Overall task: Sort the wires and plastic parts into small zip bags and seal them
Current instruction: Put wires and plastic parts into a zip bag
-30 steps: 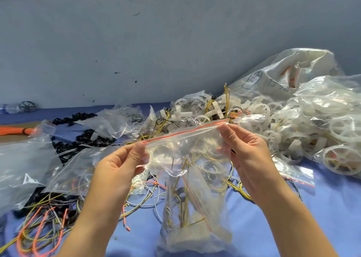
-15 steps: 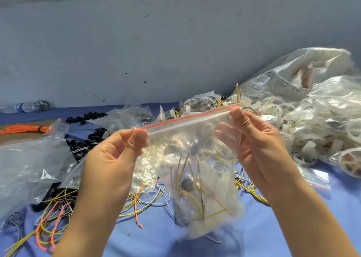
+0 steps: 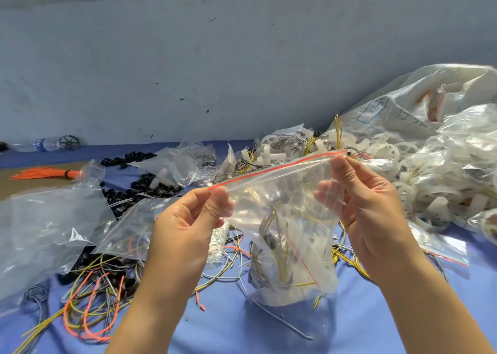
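Observation:
A clear zip bag (image 3: 285, 219) with a red strip along its top hangs in mid-air above the blue cloth, holding yellow wires and white plastic parts. My left hand (image 3: 188, 219) pinches the bag's left top corner between thumb and fingers. My right hand (image 3: 360, 200) pinches the right top corner, the fingers partly behind the plastic. The red strip is stretched taut between both hands and slopes up to the right. Loose orange, yellow and grey wires (image 3: 91, 300) lie on the cloth at the lower left.
A heap of white plastic rings (image 3: 419, 181) and filled clear bags (image 3: 468, 149) fills the right. Empty zip bags (image 3: 40, 230) lie at the left, black parts (image 3: 134, 187) behind them. An orange wire bundle (image 3: 45, 173) and a water bottle (image 3: 43, 144) sit at the far left by the grey wall.
Both hands have lifted the bag higher and pulled its top edge taut. The bag's bottom has come up off the cloth.

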Tool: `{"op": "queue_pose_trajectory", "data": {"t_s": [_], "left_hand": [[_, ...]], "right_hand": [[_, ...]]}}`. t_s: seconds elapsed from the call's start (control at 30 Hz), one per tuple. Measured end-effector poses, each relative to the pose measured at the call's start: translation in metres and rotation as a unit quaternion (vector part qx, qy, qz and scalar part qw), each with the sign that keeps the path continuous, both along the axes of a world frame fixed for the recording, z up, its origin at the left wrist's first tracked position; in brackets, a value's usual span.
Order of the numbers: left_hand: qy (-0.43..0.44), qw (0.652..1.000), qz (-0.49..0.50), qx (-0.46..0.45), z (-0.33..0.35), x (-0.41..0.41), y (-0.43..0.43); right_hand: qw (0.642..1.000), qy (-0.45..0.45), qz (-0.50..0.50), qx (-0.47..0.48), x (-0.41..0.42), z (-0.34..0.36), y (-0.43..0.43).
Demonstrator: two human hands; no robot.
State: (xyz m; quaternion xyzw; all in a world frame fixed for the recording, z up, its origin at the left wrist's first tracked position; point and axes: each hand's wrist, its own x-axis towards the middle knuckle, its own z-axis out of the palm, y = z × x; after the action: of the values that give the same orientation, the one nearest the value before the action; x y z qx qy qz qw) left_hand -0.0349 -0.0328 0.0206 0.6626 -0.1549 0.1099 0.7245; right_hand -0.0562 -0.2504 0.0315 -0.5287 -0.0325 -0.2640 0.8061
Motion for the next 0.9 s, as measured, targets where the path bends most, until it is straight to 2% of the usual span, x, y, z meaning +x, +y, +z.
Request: {"op": "queue_pose_trajectory", "data": {"t_s": [0.1, 0.17, 0.27, 0.33, 0.43, 0.5, 0.63, 0.77, 0.9], "left_hand": [[-0.014, 1.000, 0.005, 0.003, 0.000, -0.002, -0.003], [-0.026, 1.000, 0.007, 0.006, 0.001, -0.003, -0.005], [-0.048, 0.999, 0.005, 0.017, 0.004, -0.006, -0.008], [-0.061, 0.998, 0.004, 0.023, 0.004, -0.008, -0.009], [-0.070, 0.997, 0.003, 0.033, 0.004, -0.009, -0.010], [-0.069, 0.997, -0.011, 0.029, 0.004, -0.009, -0.012], [-0.072, 0.996, -0.049, 0.012, 0.005, -0.011, -0.015], [-0.075, 0.996, -0.038, 0.027, 0.005, -0.010, -0.016], [-0.094, 0.993, -0.016, 0.068, 0.004, -0.011, -0.016]], "right_hand": [[0.996, 0.001, -0.059, -0.066, -0.001, 0.002, 0.000], [0.964, -0.001, -0.164, -0.211, -0.004, 0.005, 0.001], [0.842, -0.077, -0.297, -0.444, -0.013, 0.018, 0.009], [0.765, -0.119, -0.296, -0.560, -0.017, 0.030, 0.018], [0.698, -0.097, -0.236, -0.670, -0.020, 0.036, 0.030], [0.688, -0.077, -0.213, -0.689, -0.020, 0.035, 0.032], [0.701, -0.092, -0.195, -0.680, -0.019, 0.037, 0.028], [0.712, -0.116, -0.177, -0.670, -0.020, 0.035, 0.028], [0.707, -0.123, -0.183, -0.672, -0.020, 0.034, 0.029]]}}
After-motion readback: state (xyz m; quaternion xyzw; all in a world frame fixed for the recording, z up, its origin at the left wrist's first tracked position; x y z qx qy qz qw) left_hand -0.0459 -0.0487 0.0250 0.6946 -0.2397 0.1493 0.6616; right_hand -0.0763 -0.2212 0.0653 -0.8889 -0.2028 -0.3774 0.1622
